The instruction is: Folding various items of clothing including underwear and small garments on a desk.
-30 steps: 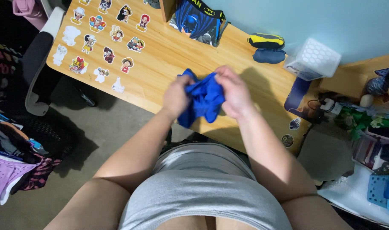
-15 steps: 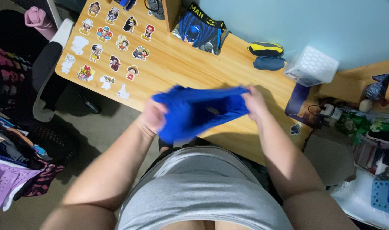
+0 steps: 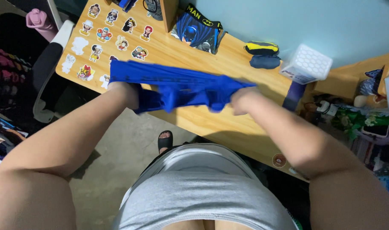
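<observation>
A bright blue piece of clothing (image 3: 177, 85) is stretched wide between my two hands above the near edge of the wooden table (image 3: 177, 51). My left hand (image 3: 125, 93) grips its left end, partly tucked under the cloth. Gripping the right end is my right hand (image 3: 242, 101), slightly blurred. The fabric hangs in folds in the middle, held off the tabletop.
Cartoon stickers (image 3: 105, 34) cover the table's left part. A folded printed garment (image 3: 198, 30), two rolled dark bundles (image 3: 262, 54) and a white honeycomb box (image 3: 306, 64) lie along the far side. A chair (image 3: 45, 72) stands left; clutter crowds the right.
The blue garment went from bunched between my hands to pulled out wide. My left hand moved left, and both arms lifted and spread.
</observation>
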